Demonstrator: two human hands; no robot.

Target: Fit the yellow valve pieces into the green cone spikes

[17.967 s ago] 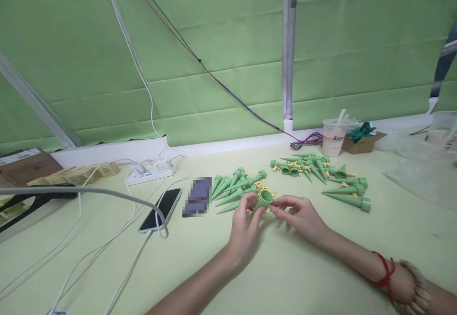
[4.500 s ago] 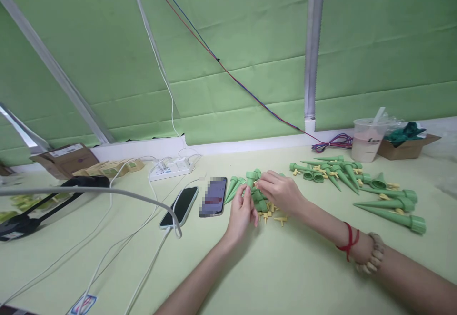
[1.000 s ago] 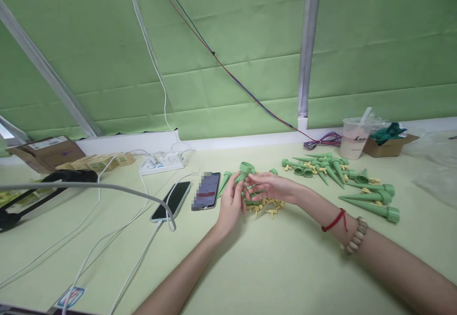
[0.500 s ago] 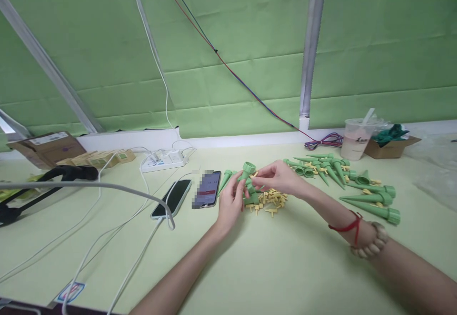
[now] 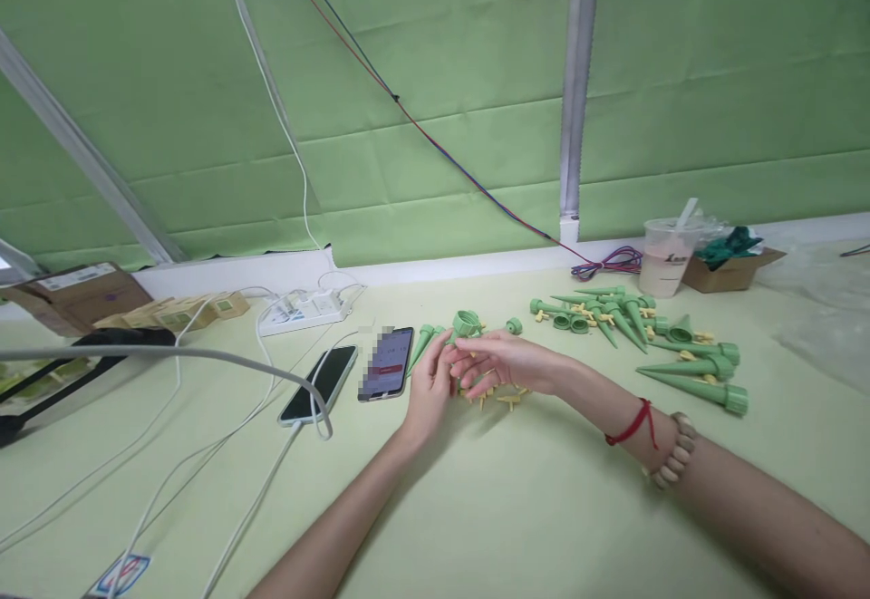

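"Where is our spike (image 5: 467, 324)?"
"Mid-scene, in our left hand (image 5: 430, 383), fingers closed round it, wide end up, seemingly so our right hand (image 5: 515, 362) can reach its side."
"Does that hand grip anything?"
"Its fingers are loosely spread; we cannot tell."
"And the yellow pieces (image 5: 510, 400)?"
"Just beneath it, probably for easy reach."

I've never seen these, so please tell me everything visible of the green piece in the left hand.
The green piece looks like plastic: a wide round collar, its hollow mouth open and tilted toward the camera. The left hand holds it above the table; the right hand is close, contact unclear. The hands hide its lower part.
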